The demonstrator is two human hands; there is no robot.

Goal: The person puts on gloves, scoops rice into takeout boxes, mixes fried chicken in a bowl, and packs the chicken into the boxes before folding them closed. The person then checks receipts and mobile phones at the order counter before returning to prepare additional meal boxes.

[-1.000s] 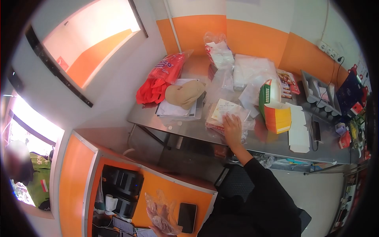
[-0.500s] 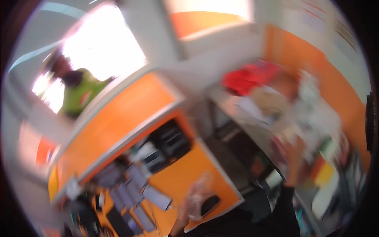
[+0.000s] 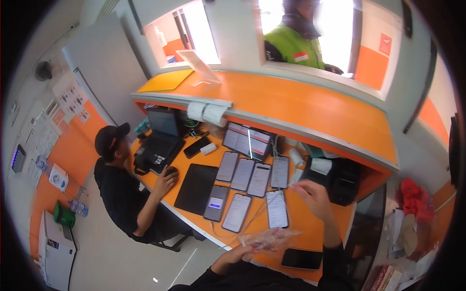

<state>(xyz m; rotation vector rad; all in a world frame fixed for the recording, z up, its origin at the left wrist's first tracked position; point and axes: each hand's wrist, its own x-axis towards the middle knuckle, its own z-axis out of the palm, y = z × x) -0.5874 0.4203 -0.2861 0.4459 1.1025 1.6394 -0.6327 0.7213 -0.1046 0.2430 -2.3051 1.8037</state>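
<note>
Okay, left hand (image 3: pixel 239 253) already holds plastic bag (image 3: pixel 273 238), seemingly unfilled — right hand (image 3: pixel 314 198) farther off near phone (image 3: pixel 277 209), can't tell its grip.

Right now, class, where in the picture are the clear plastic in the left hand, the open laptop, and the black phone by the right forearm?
Clear plastic (image 3: pixel 272 238): head view, on its crumpled middle.
Laptop (image 3: pixel 162 145): head view, on its keyboard.
Black phone (image 3: pixel 302 259): head view, on its dark screen.

left hand (image 3: pixel 242 252) clutching a clear bag (image 3: pixel 274 238) above the desk (image 3: pixel 310 237), right hand (image 3: pixel 316 199) up by the phones (image 3: pixel 277 209), and a seated co-worker (image 3: pixel 127 199) has hold of the mouse (image 3: pixel 171 170)!
</note>
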